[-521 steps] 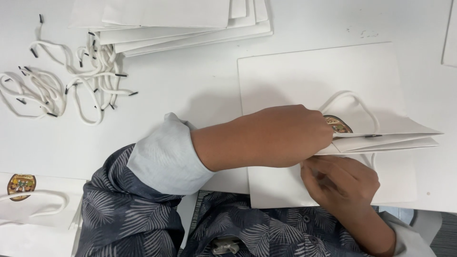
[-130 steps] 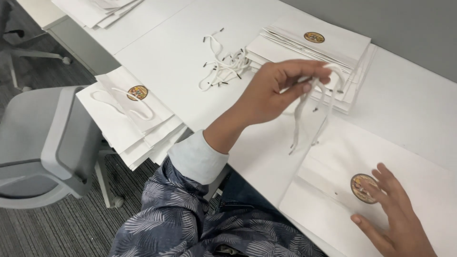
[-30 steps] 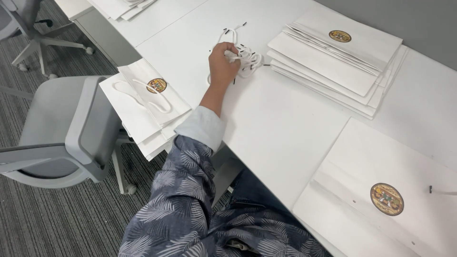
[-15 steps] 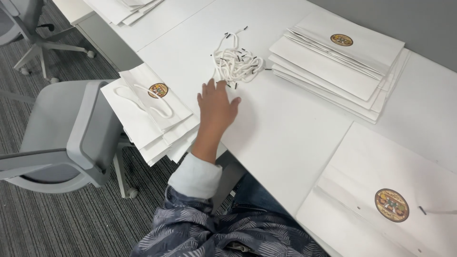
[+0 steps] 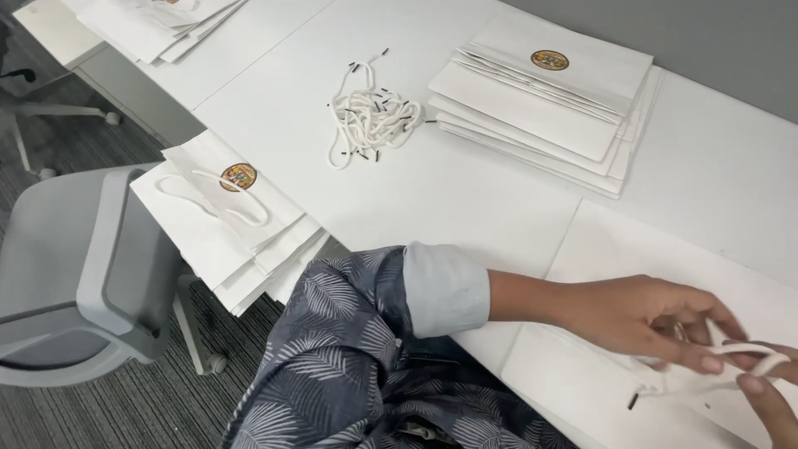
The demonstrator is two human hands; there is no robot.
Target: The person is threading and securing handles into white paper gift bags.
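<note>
A: Entry, head view. Left hand (image 5: 640,320) reaches across to the near right, fingers pinched on a white cord (image 5: 715,366). Right hand (image 5: 769,399), only partly in frame, pinches the same cord from the other side.

B: Where does the cord sit?

A: Just above a flat white paper bag (image 5: 632,249) lying on the surface (image 5: 465,191); its black tip hangs near the bag.

B: Other stock?

A: Loose pile of cords (image 5: 370,120) far centre; stack of bags (image 5: 549,108) to its right; bags with handles (image 5: 233,216) at the left edge, beside a grey chair (image 5: 75,266).

B: Step in hand?

A: Judged: handling one cord over the bag. Next move likely needs a steady tip and fine aim.
</note>
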